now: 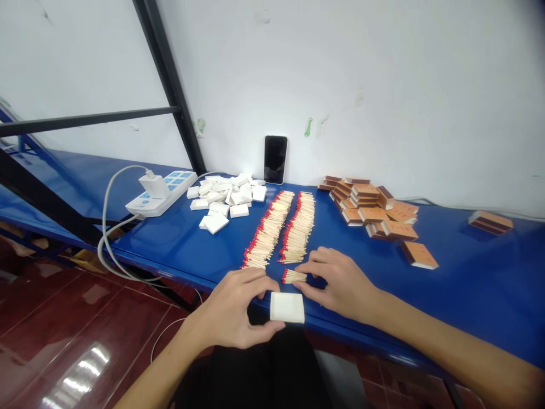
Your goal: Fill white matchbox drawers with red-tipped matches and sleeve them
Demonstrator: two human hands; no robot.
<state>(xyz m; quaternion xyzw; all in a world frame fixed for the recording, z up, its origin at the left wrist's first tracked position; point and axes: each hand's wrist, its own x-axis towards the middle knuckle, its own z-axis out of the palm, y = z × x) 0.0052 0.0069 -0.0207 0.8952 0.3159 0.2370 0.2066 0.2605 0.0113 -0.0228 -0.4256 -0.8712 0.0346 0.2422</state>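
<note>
Two hands of ours are busy at the long, shiny blue table (468, 272). Our left hand (238, 307) pinches a small, shallow, white box tray (288, 308) by its left end, near the table's front edge. Our right hand (340, 284) grips a little bunch of red-tipped wooden matches (293, 276) by the plain ends, with the red tips facing left. The bunch is just past the tray.

Behind it, we see two long rows of red-tipped matches (298, 227) lying side by side. To their left we have a messy heap of small white trays (232, 193). To their right sits a pile of orange and brown matchbox covers (374, 207). A black-screened phone (275, 159) leans on the white wall (340, 68), and a white power strip (162, 194) lies on the far left.
</note>
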